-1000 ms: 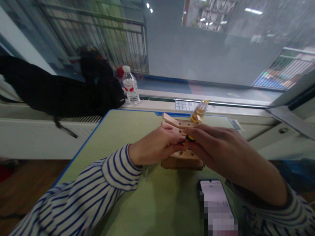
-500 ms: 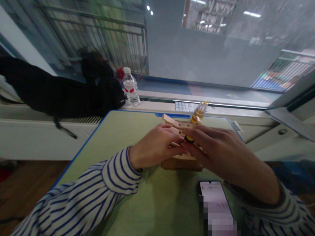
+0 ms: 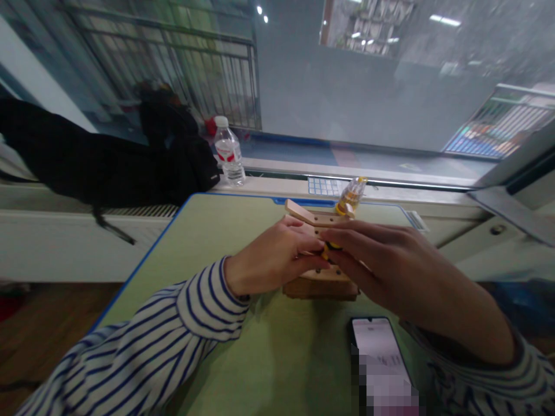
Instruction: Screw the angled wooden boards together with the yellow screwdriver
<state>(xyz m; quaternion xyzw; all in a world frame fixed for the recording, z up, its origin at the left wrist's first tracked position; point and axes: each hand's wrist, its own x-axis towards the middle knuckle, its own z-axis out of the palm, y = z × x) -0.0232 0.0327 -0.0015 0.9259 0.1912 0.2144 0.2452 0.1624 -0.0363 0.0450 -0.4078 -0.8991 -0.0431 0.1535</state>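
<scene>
A light wooden assembly (image 3: 310,217) of drilled slats stands on a wooden base (image 3: 319,288) on the green table (image 3: 225,231). My left hand (image 3: 271,261) grips the slats from the left, fingers closed round them. My right hand (image 3: 385,263) reaches in from the right and pinches a small yellow and black part (image 3: 330,247) against the wood. Most of that part is hidden by my fingers.
A phone (image 3: 381,361) lies face up near the table's front right. A small yellow bottle (image 3: 351,196) stands behind the wood. On the sill at the back are a water bottle (image 3: 228,151) and a black bag (image 3: 108,156).
My right hand's fingers have shifted slightly on the yellow part. The left hand and the wooden assembly stay where they were.
</scene>
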